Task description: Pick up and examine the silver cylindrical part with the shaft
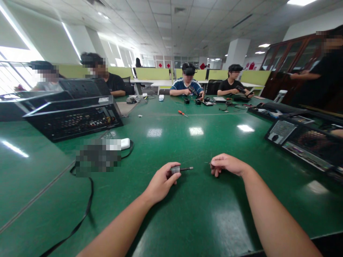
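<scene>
My left hand (162, 182) is closed around a small grey metal cylinder with a thin dark shaft (175, 170), which looks like a small motor. The shaft points right and ends in a lighter tip. To the right, across a short gap, my right hand (225, 165) pinches a tiny dark piece (210, 163) between thumb and fingertips. A fine, wire-like end sticks out of it to the left; its kind is too small to make out. Both hands are just above the green tabletop (187, 214), and the two held things do not touch.
An open black computer case (80, 117) lies at the left, another (308, 142) at the right. A white box (125, 144) with a black strap (89, 200) sits left of my hands. Farther off lies an orange screwdriver (182, 113). Several people work around the table.
</scene>
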